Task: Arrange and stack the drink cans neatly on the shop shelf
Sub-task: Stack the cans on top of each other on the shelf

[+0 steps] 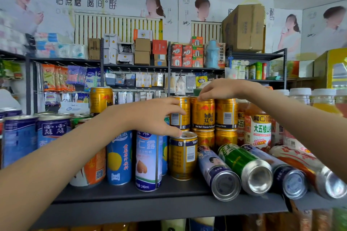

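**Both hands at the gold cans**

A dark grey metal shelf (131, 191) carries tall blue cans (120, 159) upright at left, a two-tier stack of gold Red Bull cans (226, 112) in the middle, and slim cans lying on their sides (244, 167) at right. The left hand (155, 116), fingers widely curved, reaches the stack, thumb on a short gold front can (183, 159). The right hand (223, 89) touches an upper can's top with bent fingertips. Whether either hand grips, I cannot tell.

The cans (203, 113) under the right hand (221, 89) are gold, with a red bull mark and a white barcode patch. Below the left hand (150, 116) is a gold can (183, 157) (its top band is dark blue). Left of this hand's thumb, a tall can (148, 161) is blue and white with a brown nut picture. The shelf (131, 193) is dark grey.
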